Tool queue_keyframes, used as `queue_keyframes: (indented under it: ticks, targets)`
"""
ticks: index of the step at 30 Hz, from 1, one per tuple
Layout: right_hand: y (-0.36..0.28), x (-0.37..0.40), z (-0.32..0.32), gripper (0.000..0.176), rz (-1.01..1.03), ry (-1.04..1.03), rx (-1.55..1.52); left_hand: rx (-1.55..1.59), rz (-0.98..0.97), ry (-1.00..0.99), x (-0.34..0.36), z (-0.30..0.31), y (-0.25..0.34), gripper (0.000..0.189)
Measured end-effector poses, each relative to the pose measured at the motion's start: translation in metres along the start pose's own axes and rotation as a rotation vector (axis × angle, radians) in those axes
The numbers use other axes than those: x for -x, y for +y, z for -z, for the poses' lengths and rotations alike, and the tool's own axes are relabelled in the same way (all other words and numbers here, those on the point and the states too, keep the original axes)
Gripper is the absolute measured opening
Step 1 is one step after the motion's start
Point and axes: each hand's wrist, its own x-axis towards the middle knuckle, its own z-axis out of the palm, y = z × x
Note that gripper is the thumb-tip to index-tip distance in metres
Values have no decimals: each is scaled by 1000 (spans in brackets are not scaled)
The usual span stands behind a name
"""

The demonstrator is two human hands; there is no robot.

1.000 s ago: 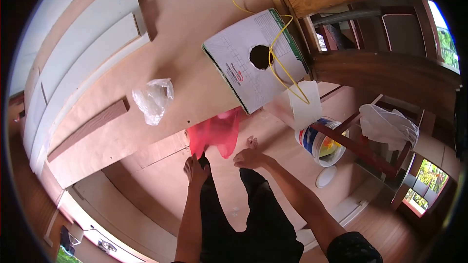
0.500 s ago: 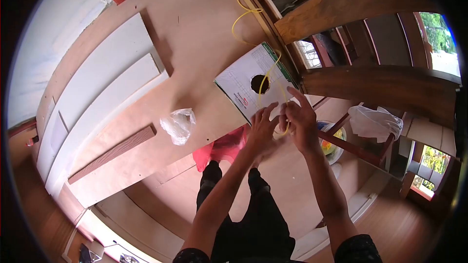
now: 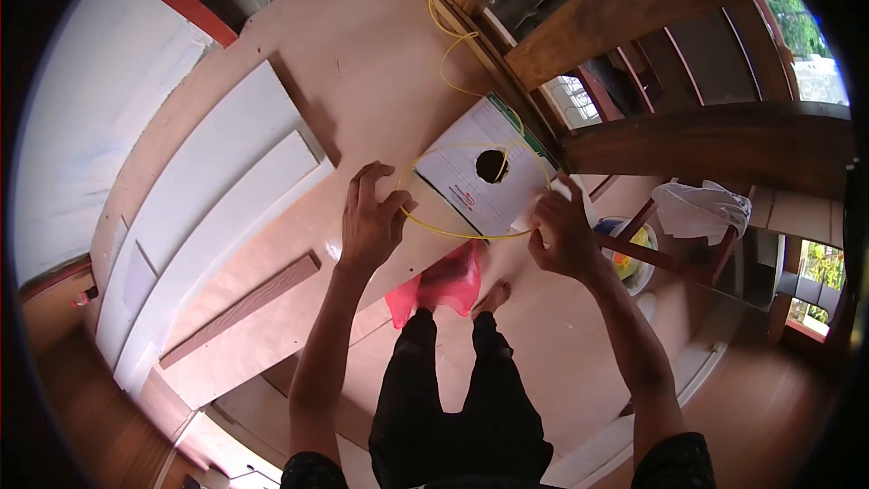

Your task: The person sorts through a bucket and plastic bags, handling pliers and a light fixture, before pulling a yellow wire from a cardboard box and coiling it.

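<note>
A thin yellow wire (image 3: 480, 236) hangs in a wide loop between my two hands, over a white and green box (image 3: 480, 167). My left hand (image 3: 372, 225) is closed on the wire at the left side of the loop, thumb and fingers pinched. At the right side, my right hand (image 3: 559, 226) also pinches the wire. The box has a round dark hole in its top, and the wire runs out of this hole. More wire trails from the box to the wooden frame behind it.
Pale curved boards (image 3: 213, 158) and a brown wood strip (image 3: 240, 308) lie at left. A red plastic bag (image 3: 444, 282) is by my feet. At right are dark wooden beams (image 3: 706, 147), a bucket (image 3: 634, 258) and a white cloth (image 3: 697, 211).
My hands have moved apart, the left one far to the left, stretching the wire into a wide loop. The view has shifted slightly, and my left hand now covers most of the clear plastic bag.
</note>
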Motion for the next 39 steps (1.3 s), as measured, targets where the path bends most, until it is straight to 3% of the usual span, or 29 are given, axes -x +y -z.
queue_keyframes:
  ticks: [2, 4, 6, 7, 10, 11, 13, 14, 16, 18, 20, 21, 22, 24, 25, 27, 28, 29, 30, 31, 32, 33, 34, 35, 36, 38, 39]
  targets:
    - [-8, 3, 16, 13, -148, -167, -372, 197, 275, -58, 13, -12, -16, 12]
    - [-30, -6, 44, 14, -152, -186, -404, 241, 193, -79, 20, -23, -23, 12]
    - [-46, -8, 61, 12, -208, -228, -582, 670, 389, -65, 25, -38, -14, 15]
    - [-54, -10, 73, 11, -179, -289, -569, 673, 297, -38, 24, -39, -15, 22]
    - [-62, 10, 86, 9, -240, -410, -563, 560, 312, 60, 20, -34, -6, 25]
    - [-64, 17, 88, 9, -248, -417, -568, 408, 186, 57, 18, -33, -6, 23]
    - [-62, 31, 93, 10, -156, -475, -290, 399, 172, 62, 20, -36, -1, 24]
    - [-60, 34, 92, 10, -160, -476, -293, 387, 152, 75, 20, -38, 1, 24]
    - [-53, 45, 88, 11, -127, -223, -235, 378, 174, 84, 28, -38, 0, 24]
    - [-38, 61, 73, 11, -191, -185, -208, 363, 192, 95, 36, -35, -1, 24]
    - [-21, 57, 61, 11, -133, 134, 59, 321, 228, -2, 49, -29, 4, 22]
    - [-16, 57, 57, 14, -249, 137, 104, 276, 203, -62, 57, -27, 9, 20]
    - [-5, 55, 48, 14, -332, 155, 27, 229, 172, -122, 65, -26, 15, 19]
    - [9, 42, 37, 16, -711, 129, -529, 392, 258, -250, 84, -30, 35, 20]
    - [13, 35, 34, 16, -718, 136, -538, 423, 194, -372, 90, -32, 42, 24]
    - [13, 23, 28, 17, -484, 233, -506, 539, 183, -367, 98, -34, 67, 28]
    - [8, 19, 33, 17, -485, 237, -510, 537, 190, -367, 96, -35, 74, 27]
    - [2, 15, 41, 17, -338, 261, -263, 535, 188, -372, 96, -37, 71, 27]
    - [-2, 16, 46, 17, -193, 278, -15, 541, 336, -198, 95, -41, 66, 26]
    - [0, 23, 46, 17, -156, 178, -40, 544, 484, -20, 89, -41, 61, 24]
    - [3, 37, 40, 17, -157, 175, -41, 532, 490, 30, 81, -37, 47, 18]
    - [5, 56, 29, 17, -196, 7, -251, 573, 675, 63, 59, -25, 47, 8]
    - [5, 69, 20, 18, -230, -161, -459, 647, 499, 210, 53, -35, 25, 9]
    - [-2, 73, 17, 17, -129, -128, -471, 717, 667, 219, 20, -21, 34, 12]
    - [-11, 77, 14, 17, -30, -94, -484, 713, 670, 224, 4, -22, 29, 12]
    - [-18, 79, 9, 15, -35, -175, -526, 763, 573, 197, -15, -23, 16, 17]
    - [-19, 78, 9, 18, -72, -68, -483, 759, 574, 194, -17, -19, 13, 17]
